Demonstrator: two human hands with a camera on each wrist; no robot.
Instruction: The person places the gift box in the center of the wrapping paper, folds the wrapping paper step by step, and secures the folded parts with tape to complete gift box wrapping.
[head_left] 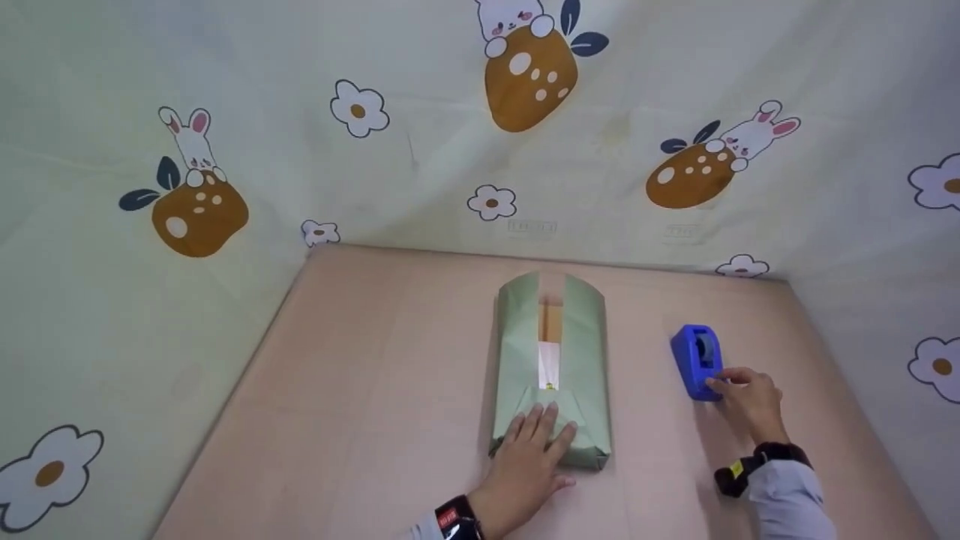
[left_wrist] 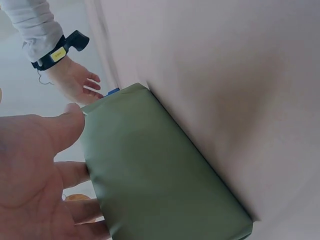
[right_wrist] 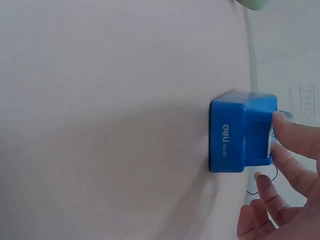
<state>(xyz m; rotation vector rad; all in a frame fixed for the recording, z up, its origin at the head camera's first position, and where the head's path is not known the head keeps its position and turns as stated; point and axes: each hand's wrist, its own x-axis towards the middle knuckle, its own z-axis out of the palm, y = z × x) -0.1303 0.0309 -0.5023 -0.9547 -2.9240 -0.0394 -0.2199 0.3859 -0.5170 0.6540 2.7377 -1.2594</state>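
A box-shaped parcel (head_left: 587, 337) in green wrapping paper lies on the table. A gap between the paper's long edges shows brown and white surfaces beneath. My left hand (head_left: 521, 469) rests with spread, straight fingers on the folded flap at its near end; the left wrist view shows the parcel's smooth green side (left_wrist: 150, 165) beside the thumb and fingers. To the right stands a blue tape dispenser (head_left: 686, 364). My right hand (head_left: 752, 401) is at its toothed cutter (right_wrist: 269, 142), thumb and forefinger pinching at the tape end, which the fingers largely hide.
A pinkish-tan table covering (head_left: 360, 375) extends around the parcel. Pale cloth (head_left: 420, 165) printed with rabbits, brown fruit shapes and flowers hangs behind and at both sides. Each wrist wears a black band, and the right one (head_left: 735, 476) carries a small camera.
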